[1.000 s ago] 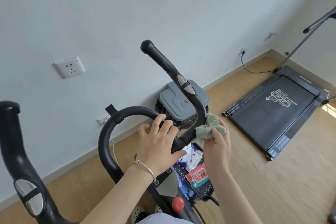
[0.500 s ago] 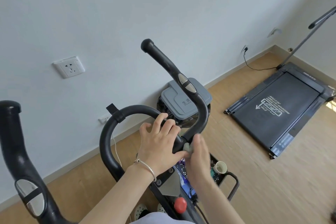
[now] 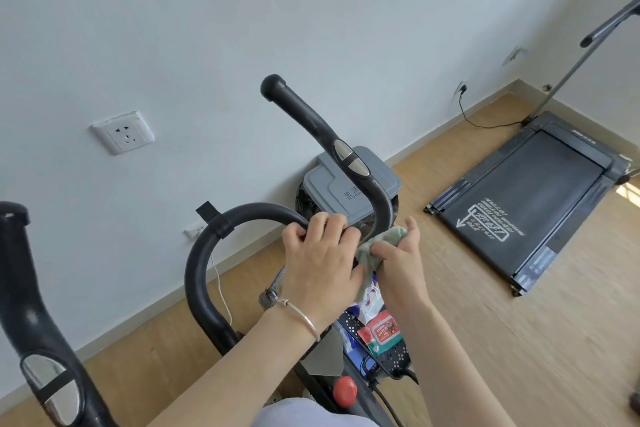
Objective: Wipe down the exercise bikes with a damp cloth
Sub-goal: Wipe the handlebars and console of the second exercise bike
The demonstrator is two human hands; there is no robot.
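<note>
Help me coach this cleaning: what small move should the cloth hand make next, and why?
Probably slide the right hand up the upright handlebar, since its green cloth sits at the bar's lower bend and the left hand grips the curved bar, steadying it.

My left hand (image 3: 320, 263) curls over the handlebar (image 3: 242, 215), my right hand (image 3: 400, 263) pinches the cloth (image 3: 367, 255), both forearms extended forward.
</note>
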